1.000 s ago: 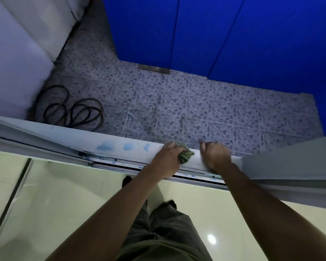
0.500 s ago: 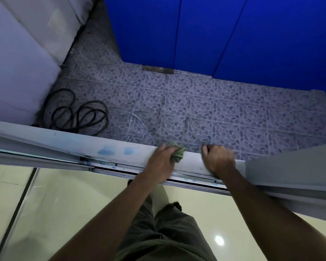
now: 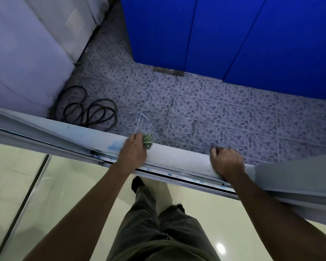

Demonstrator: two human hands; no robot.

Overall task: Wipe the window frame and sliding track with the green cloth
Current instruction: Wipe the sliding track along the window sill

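The white window frame sill [image 3: 179, 156] runs across the view from upper left to lower right, with the sliding track [image 3: 186, 177] along its near side. My left hand [image 3: 134, 151] presses a bunched green cloth [image 3: 147, 141] onto the sill's far edge, beside a blue smear [image 3: 112, 147]. My right hand [image 3: 226, 162] grips the sill's far edge to the right, fingers curled over it, about a forearm's length from the left hand. A closed window sash [image 3: 297, 178] covers the frame at the right.
Beyond the sill lies a pebble-pattern tiled floor [image 3: 224, 117] with a coiled black cable [image 3: 90, 110] at the left. Blue panels [image 3: 224, 38] stand at the back and a white wall [image 3: 17, 53] at the left. My legs stand on the glossy cream floor [image 3: 64, 204].
My left hand has slid the cloth leftward along the sill toward the blue smears, so the hands are farther apart. My right hand keeps its grip on the edge.
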